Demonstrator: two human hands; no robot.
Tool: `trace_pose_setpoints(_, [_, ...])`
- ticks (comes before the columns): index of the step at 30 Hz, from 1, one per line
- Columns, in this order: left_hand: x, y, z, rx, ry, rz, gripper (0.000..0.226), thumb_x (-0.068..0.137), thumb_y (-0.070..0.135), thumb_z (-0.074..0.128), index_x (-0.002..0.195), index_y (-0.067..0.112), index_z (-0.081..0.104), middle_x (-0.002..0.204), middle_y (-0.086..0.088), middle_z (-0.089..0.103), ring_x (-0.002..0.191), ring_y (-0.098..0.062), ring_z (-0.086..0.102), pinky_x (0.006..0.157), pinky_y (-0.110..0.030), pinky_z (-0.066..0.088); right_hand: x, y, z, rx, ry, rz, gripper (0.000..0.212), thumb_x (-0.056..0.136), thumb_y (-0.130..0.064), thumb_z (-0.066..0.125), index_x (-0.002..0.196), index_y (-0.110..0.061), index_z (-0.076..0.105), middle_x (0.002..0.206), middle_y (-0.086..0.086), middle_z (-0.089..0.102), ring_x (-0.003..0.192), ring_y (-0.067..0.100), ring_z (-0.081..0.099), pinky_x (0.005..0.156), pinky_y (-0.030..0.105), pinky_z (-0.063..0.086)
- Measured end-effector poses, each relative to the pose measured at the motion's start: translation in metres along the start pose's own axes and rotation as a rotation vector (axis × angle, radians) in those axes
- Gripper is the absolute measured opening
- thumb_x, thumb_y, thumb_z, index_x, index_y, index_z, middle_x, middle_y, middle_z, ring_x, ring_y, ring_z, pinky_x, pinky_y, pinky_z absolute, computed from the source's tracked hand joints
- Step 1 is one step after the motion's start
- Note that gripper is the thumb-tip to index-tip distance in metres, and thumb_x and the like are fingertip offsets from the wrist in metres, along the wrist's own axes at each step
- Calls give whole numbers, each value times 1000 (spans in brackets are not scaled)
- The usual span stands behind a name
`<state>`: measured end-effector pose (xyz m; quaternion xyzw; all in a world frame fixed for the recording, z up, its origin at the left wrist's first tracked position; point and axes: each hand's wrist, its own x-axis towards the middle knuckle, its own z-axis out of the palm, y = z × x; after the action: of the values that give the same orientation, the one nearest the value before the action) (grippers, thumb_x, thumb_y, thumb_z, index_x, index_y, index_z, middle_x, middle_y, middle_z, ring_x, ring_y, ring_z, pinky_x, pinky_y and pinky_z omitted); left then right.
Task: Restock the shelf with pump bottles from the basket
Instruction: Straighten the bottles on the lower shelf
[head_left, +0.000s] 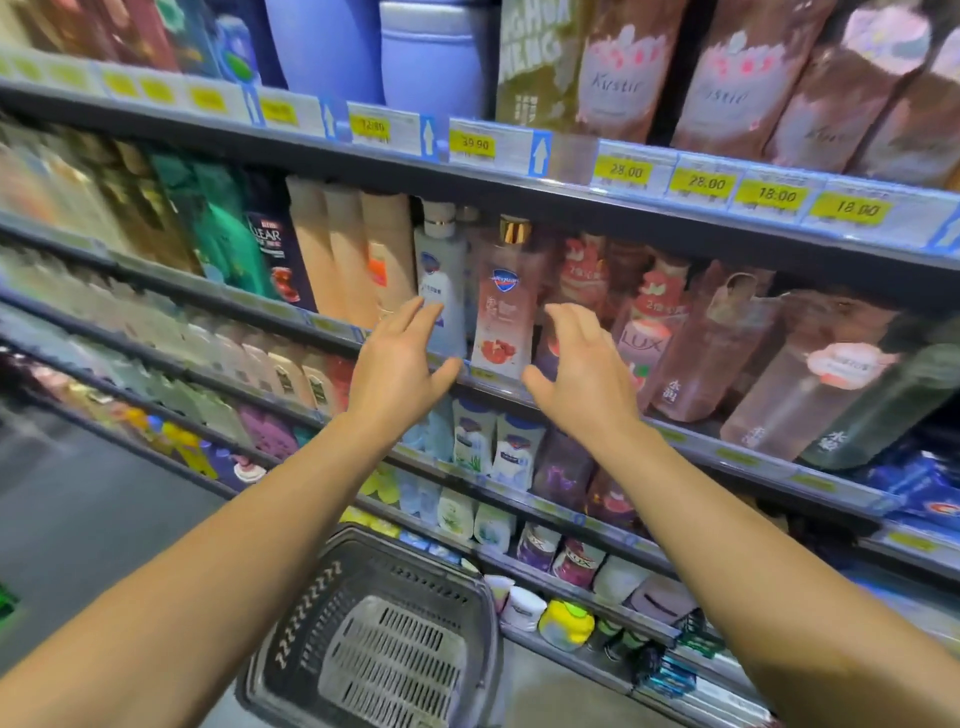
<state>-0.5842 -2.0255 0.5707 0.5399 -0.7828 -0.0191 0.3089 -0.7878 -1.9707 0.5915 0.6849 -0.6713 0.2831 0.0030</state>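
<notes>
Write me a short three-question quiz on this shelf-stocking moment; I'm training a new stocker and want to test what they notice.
1. True or false: the left hand is gripping the white pump bottle.
2. Multiple choice: the pink pump bottle with the gold collar stands
A. in the basket
B. on the shelf, between the two hands
C. in the right hand
3. Short answer: what can be seen inside the basket on the floor?

Key
1. False: both hands are open, and the right hand holds nothing either.
2. B
3. No bottles; only its slotted bottom shows.
</notes>
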Motion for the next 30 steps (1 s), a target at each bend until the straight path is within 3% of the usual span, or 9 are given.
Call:
trace_pose_setpoints(5, [29, -27, 1, -102, -21, 31, 67, 84, 28, 71, 143, 8, 45, 147, -11, 45, 134, -29, 42, 110, -37, 34, 21, -12, 20, 85, 88, 146, 71, 86, -33, 66, 146, -17, 31, 147, 1, 34, 126, 25, 44, 98, 39, 44])
trace_pose_setpoints(8, [47, -34, 1, -188, -10, 67, 65, 82, 23, 72, 139, 4, 46, 140, -12, 49, 129, -28, 45, 108, -29, 32, 28, -21, 29, 115, 164, 213, 73, 85, -31, 68, 145, -14, 31, 144, 4, 35, 123, 25, 46, 96, 38, 43])
trace_pose_setpoints(13, [81, -37, -8, -285, -2, 41, 70, 86, 20, 70, 145, 1, 37, 145, -16, 41, 134, -28, 38, 107, -22, 24, 49, -35, 32, 77, 295, 254, 66, 84, -34, 68, 136, -11, 35, 126, 5, 39, 107, 26, 49, 79, 36, 46])
trace_pose_setpoints(16, [96, -36, -11, -297, 9, 36, 64, 86, 23, 70, 139, 3, 41, 129, -15, 48, 112, -35, 52, 98, -36, 37, 60, -43, 34, 53, 336, 278, 57, 81, -34, 69, 125, -10, 40, 116, 7, 41, 101, 29, 49, 77, 41, 47])
trace_pose_setpoints(19, [105, -29, -14, -325, 25, -4, 37, 87, 26, 69, 109, 6, 46, 103, -9, 49, 88, -34, 55, 80, -44, 46, 66, -49, 39, 26, 338, 309, 52, 80, -36, 70, 117, -11, 42, 110, 7, 42, 98, 29, 49, 75, 42, 48])
trace_pose_setpoints(22, [115, -21, -19, -354, 2, -73, 29, 90, 28, 66, 98, 10, 44, 97, -9, 51, 93, -34, 55, 76, -40, 44, 71, -53, 38, 9, 345, 329, 51, 81, -39, 70, 114, -10, 43, 108, 8, 43, 96, 30, 50, 74, 44, 49])
trace_pose_setpoints(26, [125, -15, -22, -318, -30, -134, 27, 94, 23, 61, 109, 3, 51, 112, -15, 59, 104, -31, 55, 72, -29, 33, 77, -55, 33, 5, 296, 363, 49, 83, -44, 67, 112, -10, 46, 106, 9, 46, 95, 33, 53, 76, 42, 49])
trace_pose_setpoints(30, [127, -12, -24, -288, -37, -134, 33, 91, 23, 65, 112, 2, 53, 115, -15, 58, 106, -31, 55, 75, -29, 37, 80, -54, 32, 4, 234, 406, 50, 86, -46, 66, 115, -9, 48, 109, 12, 50, 98, 32, 55, 73, 34, 42])
